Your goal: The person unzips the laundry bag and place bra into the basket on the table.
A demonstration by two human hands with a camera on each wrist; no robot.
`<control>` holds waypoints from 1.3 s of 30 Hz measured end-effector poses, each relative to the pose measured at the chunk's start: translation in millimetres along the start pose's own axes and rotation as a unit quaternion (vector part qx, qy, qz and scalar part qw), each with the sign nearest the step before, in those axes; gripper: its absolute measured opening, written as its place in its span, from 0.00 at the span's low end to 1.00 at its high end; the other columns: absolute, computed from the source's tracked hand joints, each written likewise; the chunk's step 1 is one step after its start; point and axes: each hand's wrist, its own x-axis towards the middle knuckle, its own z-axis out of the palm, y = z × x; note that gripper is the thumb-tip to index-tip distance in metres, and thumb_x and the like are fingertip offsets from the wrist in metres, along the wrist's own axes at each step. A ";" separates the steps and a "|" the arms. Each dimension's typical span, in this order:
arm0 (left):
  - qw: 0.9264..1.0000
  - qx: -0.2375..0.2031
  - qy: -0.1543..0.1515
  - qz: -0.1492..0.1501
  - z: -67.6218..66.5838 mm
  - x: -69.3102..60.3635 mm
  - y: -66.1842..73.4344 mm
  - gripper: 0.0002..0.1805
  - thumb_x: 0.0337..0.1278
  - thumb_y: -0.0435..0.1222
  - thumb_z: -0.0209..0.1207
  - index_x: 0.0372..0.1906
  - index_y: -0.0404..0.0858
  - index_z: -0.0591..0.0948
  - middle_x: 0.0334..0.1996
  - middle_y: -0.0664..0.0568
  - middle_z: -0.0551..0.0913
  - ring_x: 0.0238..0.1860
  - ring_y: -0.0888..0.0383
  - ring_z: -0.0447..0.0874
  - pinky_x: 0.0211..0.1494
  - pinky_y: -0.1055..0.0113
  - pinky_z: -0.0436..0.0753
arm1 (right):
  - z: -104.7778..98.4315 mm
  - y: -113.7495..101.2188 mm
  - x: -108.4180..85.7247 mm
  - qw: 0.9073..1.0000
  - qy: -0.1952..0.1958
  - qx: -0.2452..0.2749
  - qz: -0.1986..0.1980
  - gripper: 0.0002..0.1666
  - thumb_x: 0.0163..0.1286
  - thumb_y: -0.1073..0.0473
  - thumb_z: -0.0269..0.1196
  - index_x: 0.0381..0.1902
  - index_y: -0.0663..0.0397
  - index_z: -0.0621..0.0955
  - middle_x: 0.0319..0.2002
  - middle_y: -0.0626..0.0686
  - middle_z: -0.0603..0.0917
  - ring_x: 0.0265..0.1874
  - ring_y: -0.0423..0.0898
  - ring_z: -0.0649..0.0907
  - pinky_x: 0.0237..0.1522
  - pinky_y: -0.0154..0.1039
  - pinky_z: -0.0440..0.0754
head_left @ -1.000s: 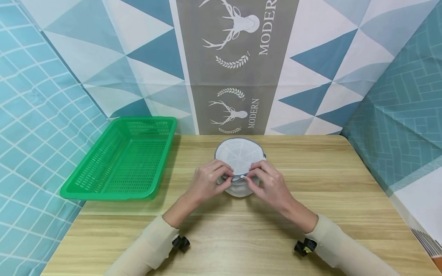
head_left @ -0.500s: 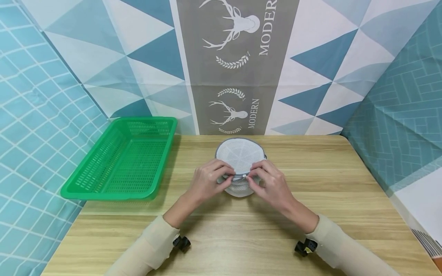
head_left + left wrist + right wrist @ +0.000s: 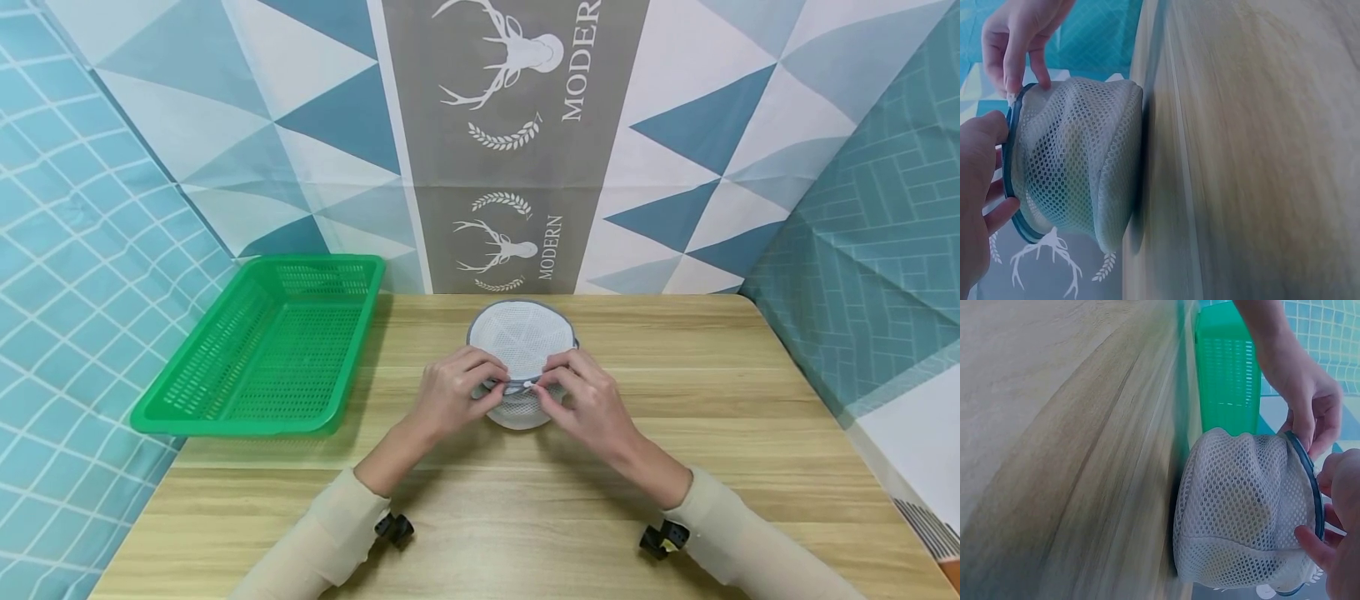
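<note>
A round white mesh laundry bag (image 3: 521,337) with a blue-grey zipped rim stands on the table between the hands. At the near side of its rim, the left hand (image 3: 459,390) pinches the edge between thumb and fingers. The right hand (image 3: 587,398) pinches at the small white zip pull (image 3: 528,384) beside it. Both wrist views show the bag's mesh side (image 3: 1072,156) bulging and upright, its base on the wood. A faint yellow-green tint shows through the mesh in the left wrist view; what it is cannot be told.
A green plastic basket (image 3: 345,367) with slotted walls stands at the left of the wooden table (image 3: 510,517). Patterned sheets (image 3: 517,150) hang behind and at both sides. A small black device (image 3: 393,529) is strapped at each wrist.
</note>
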 end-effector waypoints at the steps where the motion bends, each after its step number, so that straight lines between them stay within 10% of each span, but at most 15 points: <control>1: 1.000 0.000 -0.001 0.000 -0.4 -0.3 -0.3 0.06 0.53 0.31 0.78 0.35 0.45 0.92 0.39 0.57 0.95 0.43 0.59 0.94 0.43 0.64 0.94 | -0.3 0.1 -0.1 1.000 0.000 0.000 0.000 0.10 0.58 0.72 0.81 0.33 0.58 0.89 0.43 0.55 0.89 0.44 0.50 0.88 0.43 0.40 0.91; 39: 1.000 0.005 0.002 0.003 -3.1 0.5 -0.4 0.07 0.53 0.31 0.78 0.35 0.45 0.93 0.39 0.58 0.95 0.44 0.59 0.94 0.42 0.65 0.94 | -3.3 0.6 -0.6 1.000 -0.004 -0.004 0.004 0.11 0.57 0.71 0.82 0.35 0.59 0.90 0.43 0.56 0.89 0.43 0.50 0.88 0.42 0.38 0.91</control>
